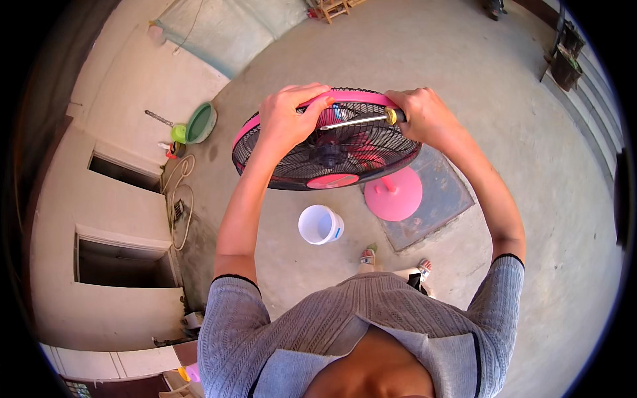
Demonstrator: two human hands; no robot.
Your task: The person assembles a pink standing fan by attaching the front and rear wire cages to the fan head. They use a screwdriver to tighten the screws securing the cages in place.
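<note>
A pedestal fan stands before me, its black wire grille (279, 159) ringed by a pink rim band (361, 97) and tilted so its face shows from above. My left hand (286, 121) is closed over the upper left of the rim, fingers over the far side and thumb on the near side. At the upper right, my right hand (424, 118) grips a screwdriver (358, 122) by its yellow and black handle and also rests against the rim. The screwdriver's metal shaft points left across the grille. Behind the grille the blades are partly hidden.
The fan's round pink base (393, 194) rests by a grey floor slab (441, 202). Close to my feet stands a white bucket (320, 224). At left, a green basin (201, 123) leans by the wall, with a coiled hose (178, 199) nearby. Steps (594, 119) rise at right.
</note>
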